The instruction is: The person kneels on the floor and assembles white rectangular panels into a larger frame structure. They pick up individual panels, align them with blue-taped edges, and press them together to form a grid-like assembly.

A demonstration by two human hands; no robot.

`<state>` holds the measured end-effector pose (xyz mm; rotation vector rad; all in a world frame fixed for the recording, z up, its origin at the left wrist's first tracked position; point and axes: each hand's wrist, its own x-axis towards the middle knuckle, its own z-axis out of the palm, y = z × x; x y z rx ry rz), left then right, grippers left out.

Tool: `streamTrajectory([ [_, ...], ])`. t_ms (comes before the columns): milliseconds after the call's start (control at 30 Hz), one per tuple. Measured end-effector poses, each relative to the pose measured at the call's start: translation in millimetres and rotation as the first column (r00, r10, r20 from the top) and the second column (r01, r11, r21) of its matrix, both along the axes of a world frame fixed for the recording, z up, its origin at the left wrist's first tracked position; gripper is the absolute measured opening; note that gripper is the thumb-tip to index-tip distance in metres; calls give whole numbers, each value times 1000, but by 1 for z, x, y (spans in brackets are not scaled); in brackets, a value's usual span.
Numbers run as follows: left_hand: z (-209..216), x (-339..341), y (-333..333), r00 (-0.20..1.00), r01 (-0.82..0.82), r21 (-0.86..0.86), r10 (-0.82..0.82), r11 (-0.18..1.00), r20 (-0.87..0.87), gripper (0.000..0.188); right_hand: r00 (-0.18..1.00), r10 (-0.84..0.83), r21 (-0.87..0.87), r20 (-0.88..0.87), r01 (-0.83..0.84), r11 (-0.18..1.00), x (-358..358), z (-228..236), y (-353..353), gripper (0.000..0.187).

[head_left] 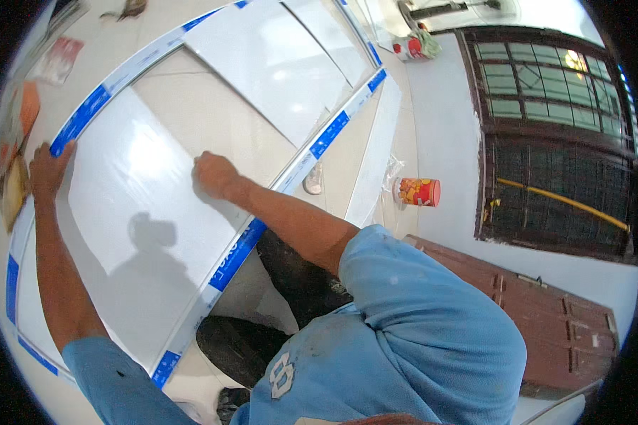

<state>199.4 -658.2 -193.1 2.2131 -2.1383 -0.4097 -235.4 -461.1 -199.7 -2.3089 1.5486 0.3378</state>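
A long white frame with blue film strips (88,117) lies low in front of me. A glossy white panel (131,191) fills its near part. At the frame's left rail is my left hand (47,170), its fingers closed over the rail. My right hand (218,175) is closed at the panel's right-hand edge, fingers curled; what lies inside the fingers is mostly hidden. Further off, a second white panel (241,60) sits in the frame, and tiled floor (191,106) shows through the gap between the two panels.
Along the right wall stand a red-and-yellow tub (417,192), a barred dark window (553,142) and a brown wooden door panel (532,319) lying low. A white strip (376,152) lies beside the frame. Plastic packaging (58,60) lies at the far left.
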Motion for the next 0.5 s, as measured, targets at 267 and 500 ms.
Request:
streamTrajectory([
  [267, 22, -17, -41, 997, -65, 117, 61, 991, 37, 92, 960, -268, 38, 85, 266, 963, 16, 9, -19, 19],
  [500, 17, -88, -34, 988, 141, -62, -144, 988, -50, 93, 990, 46, 108, 132, -60, 992, -24, 14, -51, 22],
])
